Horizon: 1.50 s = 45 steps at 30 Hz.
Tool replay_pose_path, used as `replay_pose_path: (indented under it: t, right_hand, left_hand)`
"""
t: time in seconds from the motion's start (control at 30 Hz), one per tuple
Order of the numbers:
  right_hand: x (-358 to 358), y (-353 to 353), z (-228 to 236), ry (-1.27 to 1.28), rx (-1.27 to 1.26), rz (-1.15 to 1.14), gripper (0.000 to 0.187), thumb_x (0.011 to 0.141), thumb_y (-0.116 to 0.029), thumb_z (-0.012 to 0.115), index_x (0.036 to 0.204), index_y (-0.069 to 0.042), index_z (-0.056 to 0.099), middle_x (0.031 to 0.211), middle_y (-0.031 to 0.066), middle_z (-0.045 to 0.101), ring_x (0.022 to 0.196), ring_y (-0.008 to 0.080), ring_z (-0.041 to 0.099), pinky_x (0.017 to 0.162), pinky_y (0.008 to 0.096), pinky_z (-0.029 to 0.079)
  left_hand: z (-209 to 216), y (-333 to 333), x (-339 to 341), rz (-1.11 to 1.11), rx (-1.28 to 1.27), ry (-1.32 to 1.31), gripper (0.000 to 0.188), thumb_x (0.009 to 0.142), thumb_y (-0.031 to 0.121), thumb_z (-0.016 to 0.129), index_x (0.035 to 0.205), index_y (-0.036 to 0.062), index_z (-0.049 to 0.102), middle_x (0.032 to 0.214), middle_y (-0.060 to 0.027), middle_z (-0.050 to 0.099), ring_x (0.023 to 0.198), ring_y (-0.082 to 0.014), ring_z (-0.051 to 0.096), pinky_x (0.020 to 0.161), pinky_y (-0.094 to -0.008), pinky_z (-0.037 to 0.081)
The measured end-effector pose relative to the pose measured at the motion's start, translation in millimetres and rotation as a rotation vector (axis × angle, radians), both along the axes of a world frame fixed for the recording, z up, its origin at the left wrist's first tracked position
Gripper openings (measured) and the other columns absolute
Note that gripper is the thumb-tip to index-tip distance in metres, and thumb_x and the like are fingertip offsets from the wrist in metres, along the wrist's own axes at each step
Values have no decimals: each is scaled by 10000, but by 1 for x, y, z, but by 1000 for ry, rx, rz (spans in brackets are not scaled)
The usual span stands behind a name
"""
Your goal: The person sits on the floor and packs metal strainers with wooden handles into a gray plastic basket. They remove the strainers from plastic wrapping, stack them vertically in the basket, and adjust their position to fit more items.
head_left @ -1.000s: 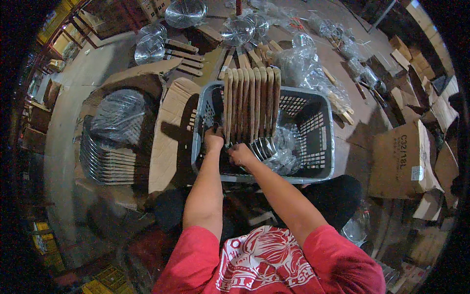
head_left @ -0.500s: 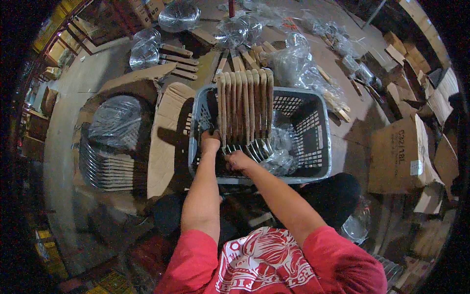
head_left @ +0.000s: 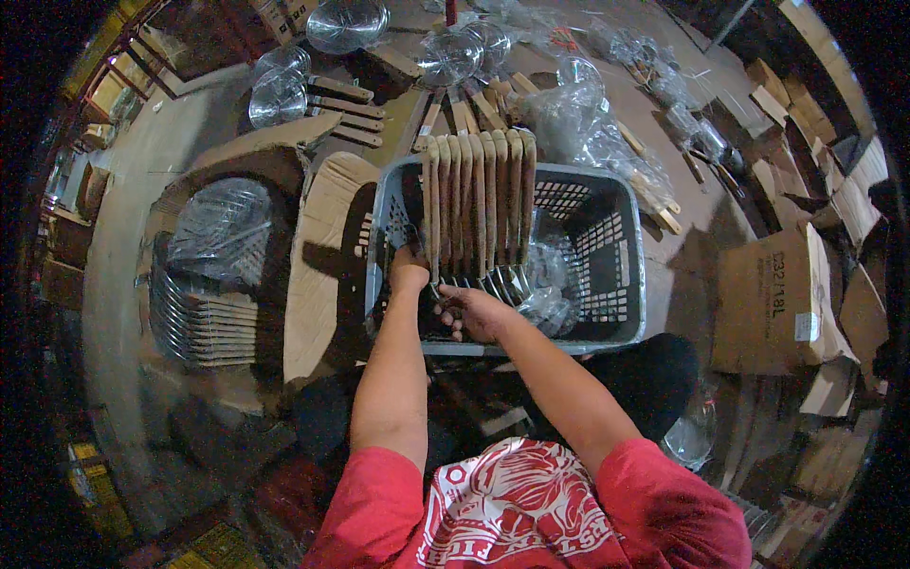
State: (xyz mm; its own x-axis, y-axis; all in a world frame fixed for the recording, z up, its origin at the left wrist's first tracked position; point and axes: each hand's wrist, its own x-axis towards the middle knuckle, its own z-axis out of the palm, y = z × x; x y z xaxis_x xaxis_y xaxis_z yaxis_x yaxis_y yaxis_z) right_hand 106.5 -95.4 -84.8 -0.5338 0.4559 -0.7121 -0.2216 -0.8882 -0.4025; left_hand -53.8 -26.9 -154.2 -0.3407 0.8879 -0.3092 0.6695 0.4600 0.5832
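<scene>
A row of upright wooden handles (head_left: 479, 204) with shiny metal necks stands in a grey plastic basket (head_left: 637, 284) in front of me. Their metal ends are mostly hidden down inside, so I cannot make out the kind of utensil. My left hand (head_left: 409, 270) reaches into the basket beside the leftmost handle, with its fingers mostly hidden. At the lower ends of the handles, close to the metal necks, is my right hand (head_left: 477, 315), its fingers loosely bent and apart. Clear plastic wrap (head_left: 548, 311) lies in the basket right of the handles.
Left of the basket, an opened cardboard box (head_left: 318, 275) holds nested, wooden-handled round metal pieces (head_left: 223, 327) under plastic. More round metal pieces (head_left: 280, 95) and plastic-wrapped bundles (head_left: 569, 123) lie on the floor beyond. A brown carton (head_left: 763, 303) stands at the right.
My right hand has shifted slightly right, and its fingers have loosened and spread. My left hand has moved slightly right, closer to the leftmost handle. Some handles have spread apart a little.
</scene>
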Motion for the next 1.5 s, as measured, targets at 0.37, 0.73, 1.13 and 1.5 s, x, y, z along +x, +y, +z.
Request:
replay_pose_path:
  t: [0.37,0.73,1.13,1.5]
  right_hand:
    - [6,4,15,265,-79,101,489,981,-565,476,949,-103,633,710,-34,578,591,156,497,572,334,444]
    - [13,-2,30,87,-102,22,349,999,-456,504,874,-144,595,675,-56,525,551,132,437,530,293,393]
    - [20,-22,9,-493,647,-187,258,971,-237,624,1121,-28,610,906,73,672,800,187,617,718,330,488]
    - [13,-30,49,-825,1085,-59,324,907,-224,717,1148,-14,661,1068,164,713,1001,295,681,890,358,510]
  left_hand:
    - [-24,3,-6,-28,155,-65,275,897,174,644,1110,2,652,1075,-261,678,1024,-443,640,843,-486,500]
    - [2,-1,1,49,43,-37,365,909,269,660,1177,23,632,1123,-259,672,1108,-434,620,928,-495,481]
    - [21,1,5,57,-63,-68,416,905,308,658,1233,57,608,1174,-239,663,1143,-434,601,954,-500,468]
    - [23,-2,5,90,-68,-105,397,931,245,633,1259,32,570,1222,-233,643,1165,-422,591,966,-500,471]
